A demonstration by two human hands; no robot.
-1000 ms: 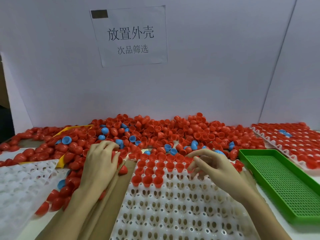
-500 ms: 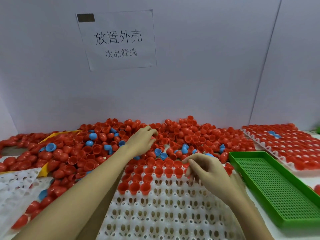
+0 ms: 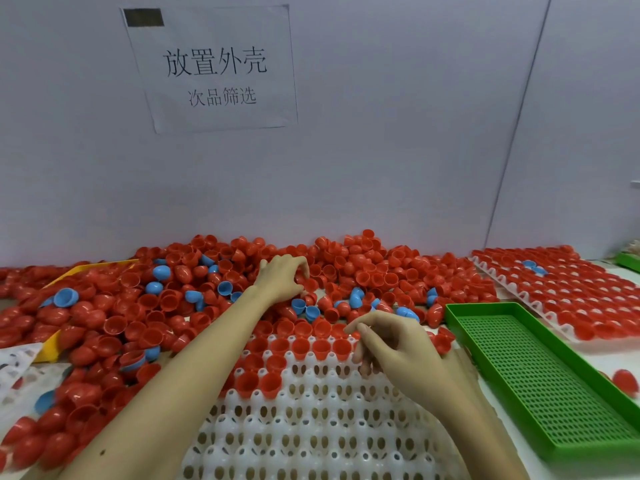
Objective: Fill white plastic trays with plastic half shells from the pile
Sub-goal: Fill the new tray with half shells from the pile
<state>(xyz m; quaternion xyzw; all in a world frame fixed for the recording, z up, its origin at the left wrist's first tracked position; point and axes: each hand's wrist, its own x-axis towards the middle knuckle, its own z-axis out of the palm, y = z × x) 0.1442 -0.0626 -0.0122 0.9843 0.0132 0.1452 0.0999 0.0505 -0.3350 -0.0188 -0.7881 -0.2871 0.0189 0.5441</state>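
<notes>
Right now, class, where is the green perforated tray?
In the head view, the green tray lies right of the white tray, beside the right hand.

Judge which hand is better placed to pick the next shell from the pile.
Left. The left hand is already on the pile of red shells, fingers curled among them. The right hand is over the white tray, busy at its filled rows.

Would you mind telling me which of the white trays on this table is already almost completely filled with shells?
The white tray at the far right, beyond the green tray, is nearly full; the white tray in front has only its far rows filled.
</notes>
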